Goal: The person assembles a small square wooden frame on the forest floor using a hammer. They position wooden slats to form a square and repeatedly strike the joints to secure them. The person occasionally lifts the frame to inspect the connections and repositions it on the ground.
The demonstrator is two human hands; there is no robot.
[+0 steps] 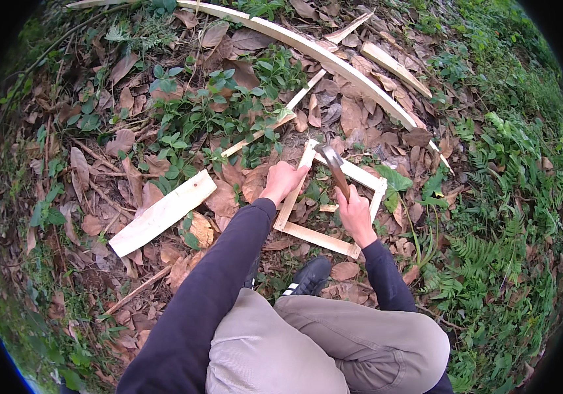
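Observation:
A square frame of pale wooden slats lies on leaf-covered ground in front of my bent knees. My left hand rests on its left slat, fingers pressed down near the top corner. My right hand grips the wooden handle of a hammer, whose metal head hangs just above the frame's top corner. My black shoe stands right below the frame's lower slat.
A short wide plank lies to the left. A long curved-looking board runs across the top, with thin slats and a shorter board near it. Dry leaves, green weeds and ferns cover the ground all around.

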